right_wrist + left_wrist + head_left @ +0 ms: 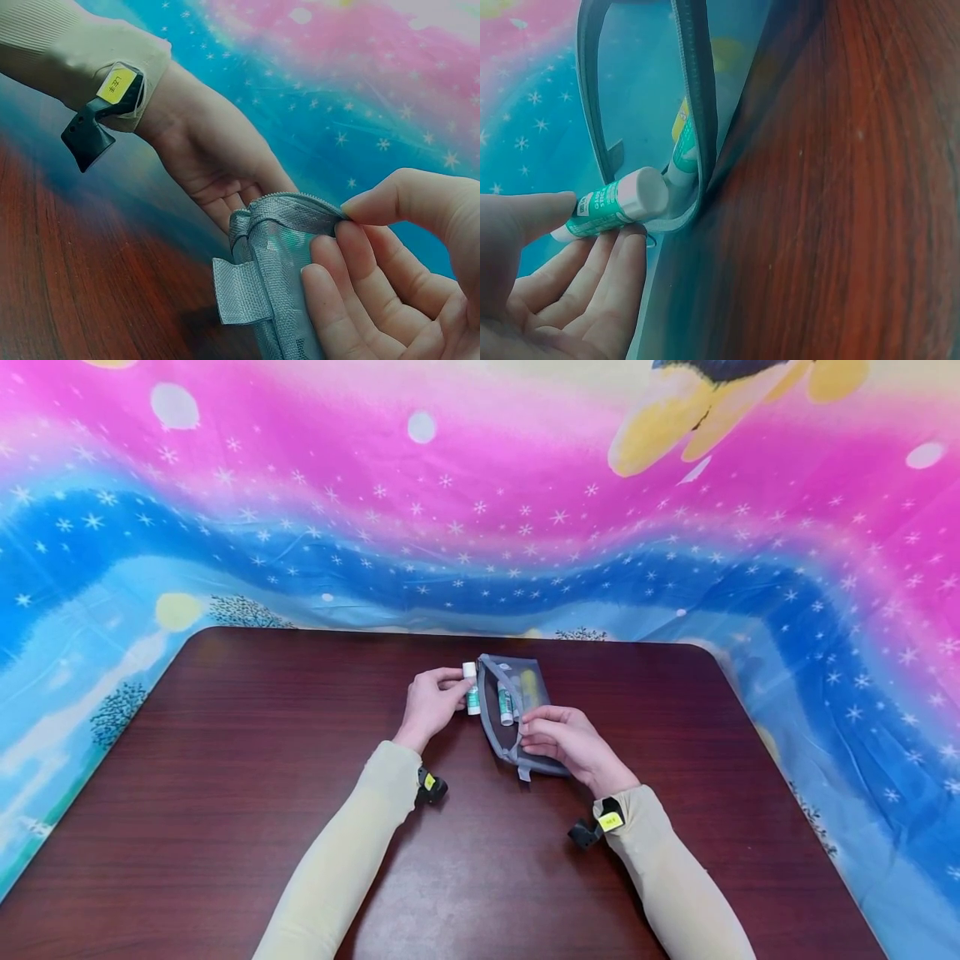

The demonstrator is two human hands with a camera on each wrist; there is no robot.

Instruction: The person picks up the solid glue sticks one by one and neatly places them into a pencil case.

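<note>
Between thumb and fingers, my left hand (435, 703) pinches a green and white glue stick (604, 204), its white end close to the mouth of a grey mesh zipper pouch (489, 727). My right hand (568, 742) grips the near edge of that mouth, thumb on the zipper band (296, 214), and the pouch stands unzipped. Inside lies another glue stick (506, 705), with a yellow item (529, 687) showing through the mesh beside it. A fabric tab (241, 291) sticks out at the pouch's corner.
Everything lies toward the far side of a dark wood-grain table (247, 793). A colourful printed cloth (480, 527) hangs behind and along its sides. Each wrist wears a black camera mount, such as the left one (431, 785).
</note>
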